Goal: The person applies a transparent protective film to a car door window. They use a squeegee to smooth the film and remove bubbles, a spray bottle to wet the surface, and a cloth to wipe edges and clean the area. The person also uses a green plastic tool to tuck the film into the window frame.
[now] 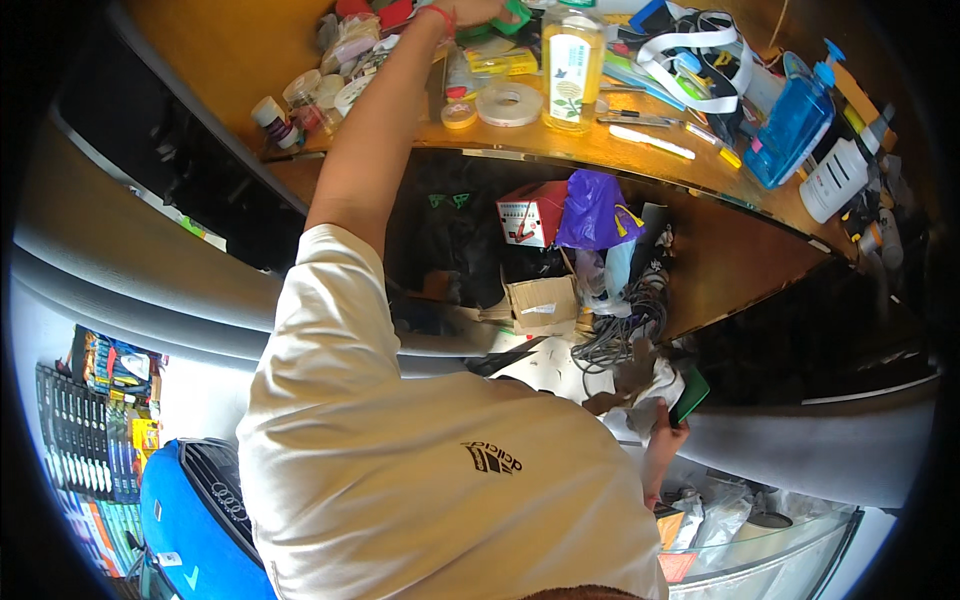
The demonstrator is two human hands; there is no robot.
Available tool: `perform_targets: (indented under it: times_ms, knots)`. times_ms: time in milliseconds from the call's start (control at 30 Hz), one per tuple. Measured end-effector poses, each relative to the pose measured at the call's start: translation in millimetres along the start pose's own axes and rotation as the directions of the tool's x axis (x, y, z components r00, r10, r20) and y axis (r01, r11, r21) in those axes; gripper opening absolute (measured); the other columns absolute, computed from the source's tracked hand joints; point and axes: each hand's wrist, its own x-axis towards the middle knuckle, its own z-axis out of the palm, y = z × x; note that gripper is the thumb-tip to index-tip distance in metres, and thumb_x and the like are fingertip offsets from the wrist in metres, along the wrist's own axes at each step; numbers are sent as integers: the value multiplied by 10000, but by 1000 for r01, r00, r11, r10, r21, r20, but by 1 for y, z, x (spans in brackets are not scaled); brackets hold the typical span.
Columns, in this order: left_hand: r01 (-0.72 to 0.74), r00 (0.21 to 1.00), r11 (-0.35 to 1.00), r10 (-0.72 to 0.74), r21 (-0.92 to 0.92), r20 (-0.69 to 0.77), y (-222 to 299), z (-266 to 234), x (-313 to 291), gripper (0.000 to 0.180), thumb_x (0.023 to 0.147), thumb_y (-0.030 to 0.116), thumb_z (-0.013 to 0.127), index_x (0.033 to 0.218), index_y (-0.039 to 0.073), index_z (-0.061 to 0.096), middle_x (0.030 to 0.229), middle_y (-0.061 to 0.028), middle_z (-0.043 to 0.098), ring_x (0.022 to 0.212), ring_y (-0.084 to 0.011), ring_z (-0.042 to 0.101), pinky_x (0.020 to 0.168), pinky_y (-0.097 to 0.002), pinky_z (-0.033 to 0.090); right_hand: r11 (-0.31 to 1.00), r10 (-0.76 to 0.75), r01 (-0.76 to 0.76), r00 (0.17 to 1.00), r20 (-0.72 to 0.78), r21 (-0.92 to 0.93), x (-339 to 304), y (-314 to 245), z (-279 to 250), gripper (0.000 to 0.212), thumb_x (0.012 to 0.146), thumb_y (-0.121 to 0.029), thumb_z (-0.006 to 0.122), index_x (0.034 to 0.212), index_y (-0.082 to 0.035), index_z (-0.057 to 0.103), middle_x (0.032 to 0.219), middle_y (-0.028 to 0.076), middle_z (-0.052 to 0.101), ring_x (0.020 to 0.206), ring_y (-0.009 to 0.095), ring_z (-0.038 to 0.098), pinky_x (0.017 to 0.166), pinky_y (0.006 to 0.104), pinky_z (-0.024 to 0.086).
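My left arm reaches up to the far edge of the view. There my left hand (474, 11), with a red band at the wrist, has its fingers closed at the edge of a small green thing (514, 17); its kind is unclear. Low on the right, my right hand (666, 436) grips a flat green rectangular thing (690, 396). Crumpled whitish cloth or plastic (656, 388) lies against that hand. Below my left hand on the desk are a roll of white tape (510, 104), a smaller yellow roll (459, 115) and a yellow box (502, 62).
A bottle of yellow liquid (572, 75), pens (652, 141), a blue pump bottle (795, 128) and a white bottle (836, 178) line the wooden desk (480, 138). Underneath sit a red-and-white box (531, 213), a purple bag (592, 208), a carton (543, 304) and coiled cables (632, 322).
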Motion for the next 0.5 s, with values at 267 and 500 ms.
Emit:
perform_targets:
  times_ms: [267,500]
  knots:
    - [-58,996,871,20,488,83,-54,22,49,270,705,267,643,793,36,751,819,-220,710,729,-352,658,710,-438,535,985,87,-95,994,-65,-142,-67,2,43,380,865,-161,769,651,-160,454,564,-99,392,467,10,281,432,261,167]
    - [-116,978,807,-10,579,210,-49,67,82,242,506,115,687,722,20,737,749,-198,699,642,-300,659,588,-448,552,955,47,-101,980,-193,-280,-159,-18,95,405,858,-159,773,613,-142,451,564,-91,406,503,33,308,465,267,203]
